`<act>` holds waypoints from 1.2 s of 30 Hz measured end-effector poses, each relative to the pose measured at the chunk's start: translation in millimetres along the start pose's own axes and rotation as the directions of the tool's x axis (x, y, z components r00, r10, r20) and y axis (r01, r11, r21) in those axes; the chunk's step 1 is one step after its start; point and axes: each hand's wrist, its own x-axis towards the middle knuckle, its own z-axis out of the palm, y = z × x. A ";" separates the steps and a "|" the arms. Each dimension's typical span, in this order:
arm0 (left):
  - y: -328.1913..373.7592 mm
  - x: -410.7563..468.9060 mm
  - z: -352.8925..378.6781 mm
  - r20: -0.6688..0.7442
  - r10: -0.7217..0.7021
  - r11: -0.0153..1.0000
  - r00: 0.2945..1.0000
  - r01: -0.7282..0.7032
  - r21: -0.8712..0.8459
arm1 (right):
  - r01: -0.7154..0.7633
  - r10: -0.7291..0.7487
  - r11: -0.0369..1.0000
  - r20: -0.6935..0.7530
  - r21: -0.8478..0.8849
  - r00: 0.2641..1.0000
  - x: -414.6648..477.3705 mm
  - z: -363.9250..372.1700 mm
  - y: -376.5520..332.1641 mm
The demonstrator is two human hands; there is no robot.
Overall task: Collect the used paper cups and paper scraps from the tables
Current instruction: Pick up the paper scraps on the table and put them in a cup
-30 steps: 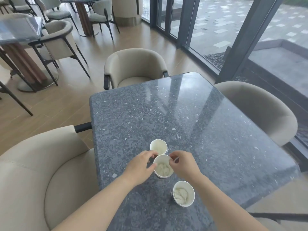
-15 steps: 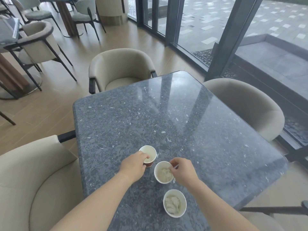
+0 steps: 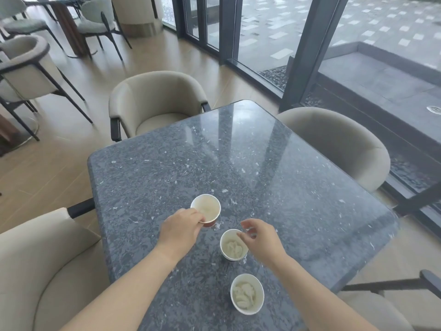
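Padded beige chairs ring a dark speckled stone desk [image 3: 250, 163] beside tall glass doors. Taking the middle cup [image 3: 233, 246] as the landmark, the far cup [image 3: 205, 208] stands up and to its left, and the left hand [image 3: 180, 229] has its grip closed on that cup's near rim, thumb and fingers pinching the paper edge. The middle cup itself holds crumpled paper scraps, and the right hand [image 3: 259, 237] hovers at its right rim with fingers loosely curled and slightly parted, holding nothing that can be made out. Below and just right of the landmark sits the near cup [image 3: 247, 297], also stuffed with scraps. These cups look light and thin-walled, likely to dent if squeezed, so the stiffer rolled rim is probably the safest hold; nesting them would free a hand.
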 end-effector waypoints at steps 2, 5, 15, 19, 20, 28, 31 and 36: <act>8.4 -2.5 -8.9 -0.071 0.029 0.997 0.997 -0.034 -0.066 | 0.038 -0.037 0.999 -0.014 0.007 0.999 -2.5 -0.9 -5.2; 23.0 -8.4 -18.2 -0.134 0.049 0.991 0.990 -0.065 -0.116 | 0.071 -0.071 0.997 -0.052 0.003 0.996 -9.4 -2.3 -7.9; 53.7 -38.5 2.8 0.005 0.199 0.965 0.980 -0.195 -0.173 | -0.082 0.079 0.996 -0.116 -0.021 0.990 -50.8 -13.8 20.4; 58.6 -36.1 27.4 0.185 0.206 0.979 0.961 -0.201 -0.046 | -0.101 0.100 0.995 -0.105 -0.002 0.989 -62.8 -13.1 24.8; 59.3 -34.5 32.9 0.221 0.204 0.979 0.954 -0.204 -0.021 | -0.105 0.105 0.994 -0.108 0.002 0.989 -65.6 -12.8 25.5; 50.0 -28.2 63.0 0.338 0.155 0.976 0.928 -0.197 0.094 | -0.125 0.126 0.992 -0.099 0.011 0.987 -91.1 -11.6 36.8; 50.6 -25.8 66.0 0.323 0.183 0.968 0.929 -0.228 0.106 | -0.118 0.118 0.993 -0.050 0.011 0.992 -99.4 -9.5 36.0; 47.8 -26.4 70.6 0.297 0.196 0.951 0.935 -0.256 0.176 | -0.115 0.115 0.993 0.002 -0.013 0.993 -108.6 -4.8 34.0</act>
